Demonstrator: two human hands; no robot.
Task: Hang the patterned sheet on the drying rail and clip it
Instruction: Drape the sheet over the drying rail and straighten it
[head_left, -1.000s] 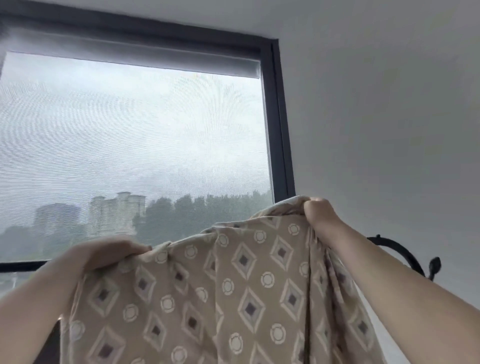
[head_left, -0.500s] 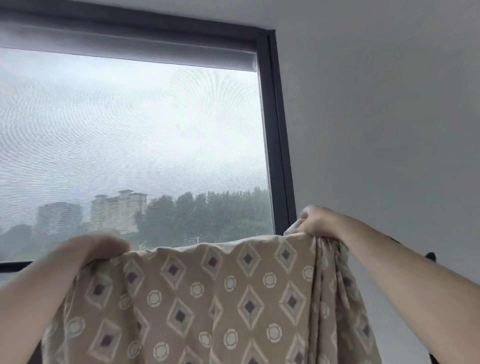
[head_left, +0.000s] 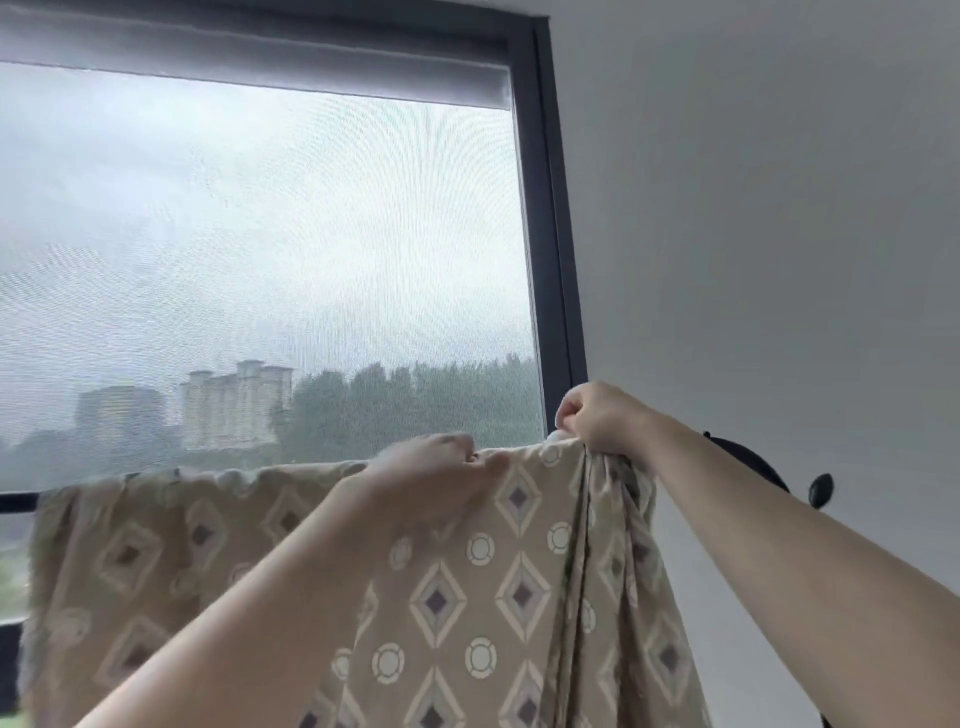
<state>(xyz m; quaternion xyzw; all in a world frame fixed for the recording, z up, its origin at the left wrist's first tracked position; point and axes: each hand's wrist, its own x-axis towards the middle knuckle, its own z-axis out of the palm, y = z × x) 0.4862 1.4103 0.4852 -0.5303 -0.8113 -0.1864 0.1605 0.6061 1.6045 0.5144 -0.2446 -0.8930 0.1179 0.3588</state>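
A: Where do your hands lie in this view?

B: Both arms reach up and forward. Your left hand (head_left: 436, 478) rests palm-down on the top edge of the patterned sheet (head_left: 467, 597), with its fingers curled over the fold. Blur hides how tightly they hold. Your right hand (head_left: 597, 415) is higher and fisted, gripping the bunched right corner.

A: And the sheet?

B: It hangs spread before the window (head_left: 260, 234). Its top edge is level and in line with a dark bar (head_left: 15, 501) at the left; whether that is the rail cannot be told. A small white object (head_left: 558, 436) under your right knuckles is unidentifiable. A black hook (head_left: 821, 488) stands off the wall (head_left: 779, 208).
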